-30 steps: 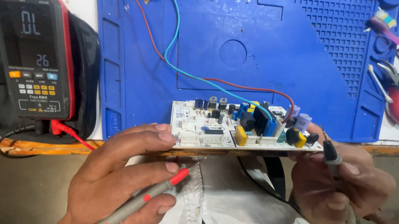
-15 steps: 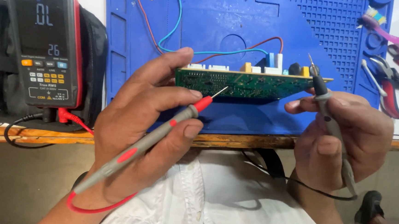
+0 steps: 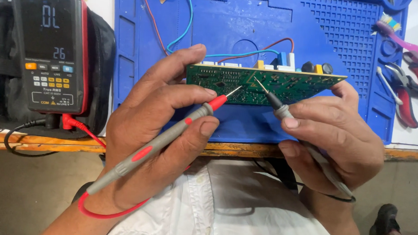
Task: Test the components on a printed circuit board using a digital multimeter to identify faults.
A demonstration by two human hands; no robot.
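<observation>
My left hand (image 3: pixel 164 129) is closed on the red probe (image 3: pixel 169 134) and props the green circuit board (image 3: pixel 264 82). My right hand (image 3: pixel 333 135) grips the black probe (image 3: pixel 291 122). Both tips touch the board's solder side. Multimeter (image 3: pixel 51 50) sits at 9 o'clock, pliers (image 3: pixel 408 96) at 3, on the blue mat (image 3: pixel 311 32).

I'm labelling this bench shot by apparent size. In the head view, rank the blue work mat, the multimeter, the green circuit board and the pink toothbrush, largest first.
1. Blue work mat, by far the largest.
2. Multimeter and green circuit board: they look alike in area, and the board is held up nearer the camera and tilted, so I won't rank them.
3. Pink toothbrush, smallest.
</observation>
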